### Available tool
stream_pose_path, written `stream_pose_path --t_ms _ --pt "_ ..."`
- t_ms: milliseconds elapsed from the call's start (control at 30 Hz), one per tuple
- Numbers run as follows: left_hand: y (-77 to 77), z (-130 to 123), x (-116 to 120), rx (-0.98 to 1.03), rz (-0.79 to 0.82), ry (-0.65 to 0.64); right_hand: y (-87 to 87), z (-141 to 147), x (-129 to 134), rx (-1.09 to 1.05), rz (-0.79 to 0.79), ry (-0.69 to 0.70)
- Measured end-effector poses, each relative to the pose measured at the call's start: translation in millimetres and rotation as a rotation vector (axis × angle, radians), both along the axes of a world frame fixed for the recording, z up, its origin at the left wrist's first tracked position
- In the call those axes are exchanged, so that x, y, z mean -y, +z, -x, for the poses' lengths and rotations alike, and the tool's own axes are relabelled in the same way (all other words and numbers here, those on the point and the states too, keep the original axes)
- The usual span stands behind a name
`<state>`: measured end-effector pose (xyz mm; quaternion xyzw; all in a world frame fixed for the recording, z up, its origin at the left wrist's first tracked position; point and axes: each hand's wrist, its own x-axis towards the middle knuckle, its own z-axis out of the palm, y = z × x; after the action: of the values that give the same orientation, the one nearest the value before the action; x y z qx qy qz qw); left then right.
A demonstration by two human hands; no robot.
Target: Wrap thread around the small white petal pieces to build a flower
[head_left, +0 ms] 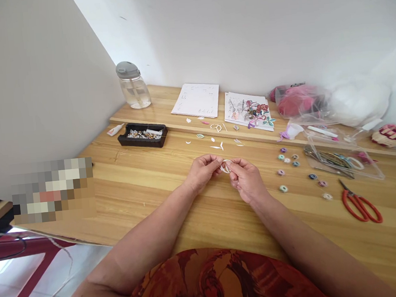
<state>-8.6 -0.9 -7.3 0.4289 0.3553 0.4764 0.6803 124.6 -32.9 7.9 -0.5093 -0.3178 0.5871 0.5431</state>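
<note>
Over the middle of the wooden table, my left hand (205, 170) and my right hand (245, 177) meet with pinched fingers. Between them they hold a small white looped piece (226, 166), partly covered by the fingertips. Just beyond the hands lie small white and coloured leaf-shaped pieces, among them a green-edged leaf (200, 136) and a white jagged outline (216, 127). Several small thread spools, one of them pale green (283, 189), are scattered to the right of my right hand.
Red-handled scissors (361, 206) lie at the right, near a clear tray (375, 171) of tools. A black bead box (142, 136) and a lidded water jar (134, 89) stand back left. White papers (196, 100), finished flowers (258, 114) and a small basket (393, 135) line the back.
</note>
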Motion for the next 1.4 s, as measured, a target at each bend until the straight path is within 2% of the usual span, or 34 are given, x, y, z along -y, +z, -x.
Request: stream_pose_path --t_ms 433,1400 --pt "-0.8 -3.2 1.3 0.116 0.165 0.019 -2.2 -0.7 -2.1 0.012 -0.016 -0.043" --pt "-0.6 -3.4 1.2 0.045 0.169 0.039 -8.2 -0.4 -2.6 0.062 -0.047 -0.042"
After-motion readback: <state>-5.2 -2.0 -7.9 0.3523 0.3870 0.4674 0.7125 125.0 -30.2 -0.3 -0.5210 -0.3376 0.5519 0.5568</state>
